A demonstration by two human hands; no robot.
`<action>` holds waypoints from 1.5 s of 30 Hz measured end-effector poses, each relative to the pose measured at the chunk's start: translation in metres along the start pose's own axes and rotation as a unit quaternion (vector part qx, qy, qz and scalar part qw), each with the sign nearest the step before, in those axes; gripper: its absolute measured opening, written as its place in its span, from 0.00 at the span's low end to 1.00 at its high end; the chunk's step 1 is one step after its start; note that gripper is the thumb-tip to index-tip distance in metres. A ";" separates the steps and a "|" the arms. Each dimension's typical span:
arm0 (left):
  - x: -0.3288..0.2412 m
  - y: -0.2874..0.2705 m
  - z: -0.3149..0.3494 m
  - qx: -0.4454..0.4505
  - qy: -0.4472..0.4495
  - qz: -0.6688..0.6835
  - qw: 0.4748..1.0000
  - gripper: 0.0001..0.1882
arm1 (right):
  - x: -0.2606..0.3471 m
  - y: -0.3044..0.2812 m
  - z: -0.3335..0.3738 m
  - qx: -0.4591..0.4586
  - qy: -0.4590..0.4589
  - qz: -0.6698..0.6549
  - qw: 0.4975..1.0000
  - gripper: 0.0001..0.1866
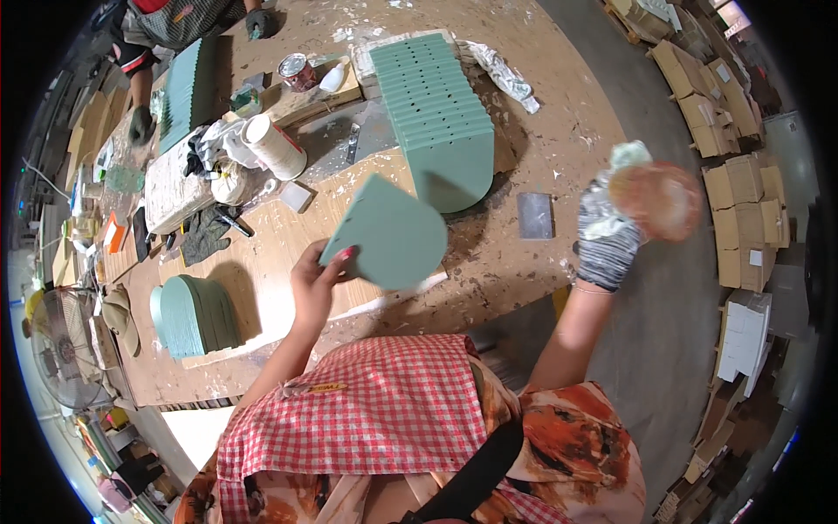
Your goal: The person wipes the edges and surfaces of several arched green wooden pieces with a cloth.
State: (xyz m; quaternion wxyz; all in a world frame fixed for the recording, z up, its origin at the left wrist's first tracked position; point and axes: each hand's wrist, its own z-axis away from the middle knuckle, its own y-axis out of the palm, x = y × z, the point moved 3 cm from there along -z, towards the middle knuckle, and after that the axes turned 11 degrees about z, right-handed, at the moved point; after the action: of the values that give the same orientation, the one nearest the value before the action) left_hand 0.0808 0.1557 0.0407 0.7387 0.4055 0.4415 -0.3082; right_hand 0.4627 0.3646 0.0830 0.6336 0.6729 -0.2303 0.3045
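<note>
Right now the left hand point(319, 284) has a green panel point(388, 231) pinched at its straight edge, thumb laid on the face, fingers behind, and the rounded end points off to the right. It's up in front of the body, over the table point(572, 96), tilted. Across on the other side, the right hand point(608, 231) wears a striped glove smeared pale green, out past the table's edge, with a reddish-brown disc point(668, 201) right at it; that one's blurred, so I can't tell whether the fingers are closed on it. Just beyond the held panel runs a long row point(454, 170) of matching panels, overlapping one another, rounded ends toward the wearer. A grey block point(535, 216) lies between that row and the glove, and a crumpled rag point(504, 74) sits near the row's far end. Over to the left, a shorter pile point(196, 314) of panels stands close to the near edge. Farther in we've got a white canister point(278, 150), a knife point(353, 142), a tin point(298, 72) and a loose dark glove point(207, 236). At the far left corner, a co-worker's gloved hand point(141, 127) is beside another stack point(188, 83). Outermost, a fan point(65, 345) stands at the left, and cartons point(738, 201) line the right.
</note>
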 end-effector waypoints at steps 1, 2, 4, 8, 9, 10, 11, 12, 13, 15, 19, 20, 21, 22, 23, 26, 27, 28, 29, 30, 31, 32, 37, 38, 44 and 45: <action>0.001 -0.018 0.009 -0.041 -0.034 0.007 0.999 0.12 | -0.012 0.026 0.001 0.005 -0.081 0.227 0.970 0.24; -0.001 -0.035 0.019 -0.069 -0.055 0.026 0.996 0.12 | -0.028 0.063 0.007 0.007 -0.160 0.439 0.884 0.25; 0.010 -0.062 0.037 -0.121 -0.065 0.081 0.987 0.10 | -0.059 0.124 0.004 0.007 -0.120 0.585 0.802 0.24; 0.042 -0.092 0.058 -0.186 -0.089 0.155 0.966 0.10 | -0.162 0.198 -0.029 0.172 -0.208 0.556 0.786 0.20; 0.045 -0.097 0.064 -0.198 -0.086 0.161 0.963 0.10 | -0.187 0.212 -0.038 0.206 -0.308 0.616 0.696 0.19; 0.050 -0.097 0.064 -0.185 -0.094 0.177 0.962 0.10 | -0.217 0.213 -0.053 0.227 -0.328 0.660 0.636 0.19; 0.054 -0.098 0.064 -0.176 -0.103 0.193 0.960 0.10 | -0.244 0.217 -0.065 0.250 -0.346 0.699 0.574 0.19; 0.058 -0.101 0.067 -0.205 -0.101 0.213 0.950 0.10 | -0.268 0.231 -0.068 0.270 -0.308 0.696 0.590 0.17; 0.062 -0.099 0.066 -0.206 -0.101 0.223 0.947 0.10 | -0.278 0.232 -0.080 0.278 -0.309 0.698 0.584 0.17; 0.071 -0.098 0.066 -0.199 -0.102 0.225 0.948 0.11 | -0.304 0.228 -0.098 0.280 -0.249 0.785 0.494 0.15; 0.088 -0.109 0.065 -0.170 -0.103 0.148 0.969 0.12 | -0.320 0.225 -0.116 0.294 -0.243 0.785 0.488 0.18; 0.097 -0.119 0.066 -0.177 -0.073 0.068 0.979 0.18 | -0.321 0.230 -0.115 0.286 -0.258 0.790 0.476 0.19; 0.097 -0.123 0.065 -0.175 -0.074 0.075 0.979 0.18 | -0.312 0.233 -0.116 0.290 -0.283 0.775 0.484 0.18; 0.093 -0.127 0.063 -0.167 -0.061 -0.092 0.980 0.22 | -0.299 0.232 -0.116 0.268 -0.317 0.760 0.501 0.18; 0.089 -0.129 0.064 -0.160 -0.047 -0.256 0.952 0.26 | -0.289 0.234 -0.108 0.250 -0.348 0.739 0.519 0.18; 0.070 -0.131 0.070 -0.162 -0.031 -0.346 0.924 0.34 | -0.267 0.238 -0.054 0.250 -0.311 0.676 0.620 0.17; 0.064 -0.129 0.072 -0.162 -0.032 -0.343 0.925 0.34 | -0.265 0.237 -0.028 0.262 -0.257 0.646 0.669 0.17; 0.059 -0.122 0.071 -0.143 -0.081 -0.410 0.897 0.38 | -0.271 0.214 -0.007 0.292 -0.195 0.632 0.691 0.17; 0.052 -0.115 0.071 -0.124 -0.129 -0.475 0.861 0.42 | -0.281 0.192 0.014 0.320 -0.131 0.613 0.711 0.17; 0.043 -0.112 0.070 -0.127 -0.133 -0.473 0.862 0.42 | -0.292 0.190 0.041 0.363 -0.060 0.648 0.667 0.18; 0.029 -0.104 0.064 -0.105 -0.088 -0.526 0.839 0.47 | -0.297 0.189 0.063 0.391 0.009 0.685 0.615 0.20; 0.018 -0.096 0.060 -0.084 -0.041 -0.578 0.811 0.51 | -0.315 0.168 0.076 0.395 -0.067 0.726 0.559 0.22; 0.056 -0.106 0.024 -0.011 0.116 -0.624 0.772 0.63 | -0.355 0.142 0.140 0.399 -0.161 0.820 0.377 0.32; 0.064 -0.109 0.020 -0.013 0.107 -0.619 0.778 0.63 | -0.355 0.128 0.153 0.425 -0.164 0.823 0.339 0.31; 0.063 -0.108 0.020 -0.010 0.096 -0.608 0.788 0.63 | -0.351 0.112 0.141 0.464 -0.167 0.803 0.335 0.24; 0.063 -0.111 0.020 -0.013 0.094 -0.607 0.789 0.63 | -0.349 0.136 0.125 0.405 -0.169 0.812 0.384 0.24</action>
State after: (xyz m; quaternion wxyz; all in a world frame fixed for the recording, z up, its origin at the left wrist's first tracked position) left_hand 0.0257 0.0785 -0.0468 0.3597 0.0714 0.6678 -0.6477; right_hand 0.1360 0.2012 -0.0662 -0.3150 0.3794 -0.6189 0.6114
